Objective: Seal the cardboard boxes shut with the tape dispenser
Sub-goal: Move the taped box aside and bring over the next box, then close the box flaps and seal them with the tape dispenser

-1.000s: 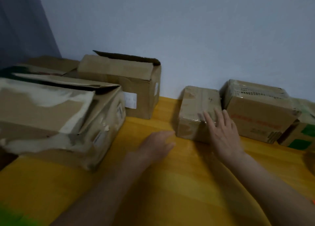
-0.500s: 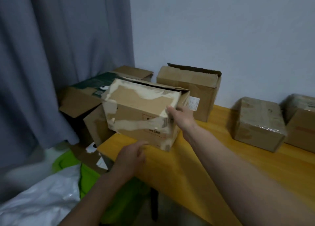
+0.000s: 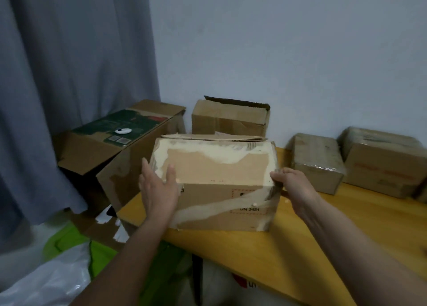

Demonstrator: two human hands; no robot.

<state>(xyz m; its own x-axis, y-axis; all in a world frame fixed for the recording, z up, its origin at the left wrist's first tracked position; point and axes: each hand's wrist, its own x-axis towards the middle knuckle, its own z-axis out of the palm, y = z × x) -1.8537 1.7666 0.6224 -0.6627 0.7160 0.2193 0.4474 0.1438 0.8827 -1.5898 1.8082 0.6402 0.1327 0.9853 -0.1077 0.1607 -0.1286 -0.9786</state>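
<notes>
A worn cardboard box (image 3: 219, 181) with torn pale patches and old tape sits at the left end of the yellow wooden table (image 3: 288, 255). Its top flaps lie loosely closed. My left hand (image 3: 157, 185) lies flat against the box's left front corner, fingers straight. My right hand (image 3: 293, 185) grips the box's right edge, fingers curled round the corner. No tape dispenser is visible.
An open-topped box (image 3: 231, 121) stands behind against the wall. Two taped boxes (image 3: 316, 158) (image 3: 383, 167) sit at the right. Left of the table is a large open box (image 3: 111, 153) with a green carton and a small white object inside. Curtain, green and white bags lie below.
My view has swung left from the small taped box. Both hands left it and now hold the worn box, which has moved rightward, further onto the table.
</notes>
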